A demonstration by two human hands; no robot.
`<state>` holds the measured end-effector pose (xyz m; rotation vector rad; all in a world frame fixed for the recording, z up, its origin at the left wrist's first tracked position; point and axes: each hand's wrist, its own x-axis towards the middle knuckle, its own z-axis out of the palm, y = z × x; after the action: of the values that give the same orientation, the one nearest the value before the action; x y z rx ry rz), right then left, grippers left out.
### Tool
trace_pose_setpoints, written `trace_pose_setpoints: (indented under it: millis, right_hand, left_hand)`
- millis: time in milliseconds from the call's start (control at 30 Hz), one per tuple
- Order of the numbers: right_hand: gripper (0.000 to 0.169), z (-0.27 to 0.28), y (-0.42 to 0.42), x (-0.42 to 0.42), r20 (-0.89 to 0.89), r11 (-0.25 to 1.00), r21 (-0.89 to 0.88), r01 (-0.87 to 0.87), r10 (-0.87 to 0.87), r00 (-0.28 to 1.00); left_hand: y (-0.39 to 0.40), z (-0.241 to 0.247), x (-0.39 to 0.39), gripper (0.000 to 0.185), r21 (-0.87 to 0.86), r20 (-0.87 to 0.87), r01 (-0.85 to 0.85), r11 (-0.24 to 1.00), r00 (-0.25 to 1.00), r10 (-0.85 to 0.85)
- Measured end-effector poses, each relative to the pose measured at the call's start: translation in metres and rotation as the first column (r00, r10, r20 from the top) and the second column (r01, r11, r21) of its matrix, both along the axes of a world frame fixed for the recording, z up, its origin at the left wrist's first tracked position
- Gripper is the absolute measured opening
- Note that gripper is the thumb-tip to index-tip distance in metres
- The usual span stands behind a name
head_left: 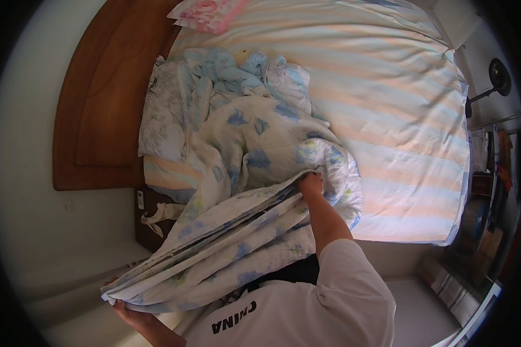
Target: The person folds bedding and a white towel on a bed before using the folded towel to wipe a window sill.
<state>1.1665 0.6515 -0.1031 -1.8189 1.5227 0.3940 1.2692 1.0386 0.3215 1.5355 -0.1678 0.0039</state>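
Observation:
A white quilt cover with blue and green flowers [243, 249] is stretched between my two hands, its long open edge showing between them. At the lower left, my left hand [128, 310] grips one corner of the fabric. My right hand [311, 184] is closed on the edge near the middle of the view. More of the flowered bedding lies bunched on the bed past my right hand, curling round it on the right. My fingertips are partly hidden by the cloth.
The bed has a striped sheet [399, 130] and a wooden headboard [108, 95]. A light blue quilt [225, 71], a grey-patterned pillow [165, 112] and a pink floral pillow [206, 15] lie on it. A dark nightstand [145, 221] bears a cloth and a remote control [140, 200].

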Motion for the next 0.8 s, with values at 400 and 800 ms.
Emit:
trace_pose_setpoints:
  millis: [400,800]
  right_hand:
    - [0.029,-0.034,0.005,0.028,-0.139,0.993,-0.091,-0.081,0.068,0.988]
    - [0.033,-0.111,0.012,0.009,0.298,0.94,-0.308,0.147,-0.051,0.953]
  left_hand:
    - [0.024,-0.013,0.001,0.047,0.033,-0.099,-0.129,0.991,0.986,0.132]
    - [0.008,-0.01,0.003,0.043,0.113,-0.047,-0.261,0.959,0.962,0.268]
